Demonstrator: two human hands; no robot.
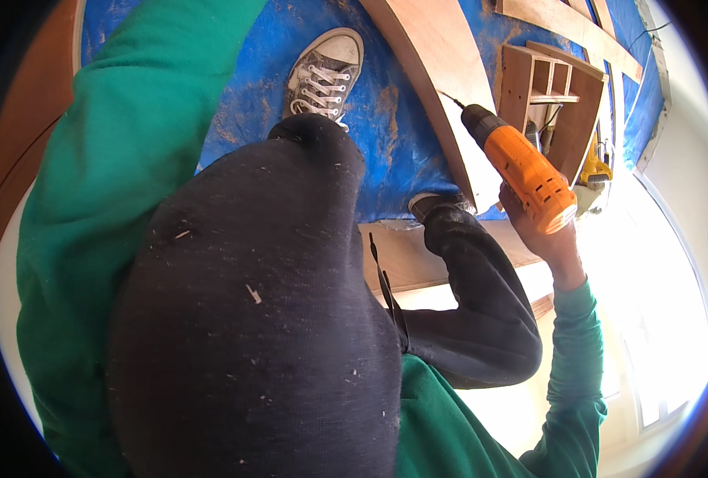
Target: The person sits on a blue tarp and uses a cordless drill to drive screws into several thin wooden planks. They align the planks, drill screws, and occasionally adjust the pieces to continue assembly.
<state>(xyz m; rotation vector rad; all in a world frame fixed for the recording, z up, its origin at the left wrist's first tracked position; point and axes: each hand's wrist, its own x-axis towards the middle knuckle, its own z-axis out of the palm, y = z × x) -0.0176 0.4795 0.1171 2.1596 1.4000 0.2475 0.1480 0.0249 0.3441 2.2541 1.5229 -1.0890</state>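
Right hand (547, 231): clenched on orange drill (521, 169), bit tip touching curved wooden board (442, 64) on blue tarp (250, 95). Left hand: hidden, grip unknown.

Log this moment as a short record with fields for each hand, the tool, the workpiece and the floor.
Right hand: grips the orange drill by its handle
Left hand: out of view, green sleeve only
Drill bit: tip at the edge of the curved wooden board
Floor: blue tarp dusted with sawdust
Nearby: grey sneaker, small wooden shelf unit
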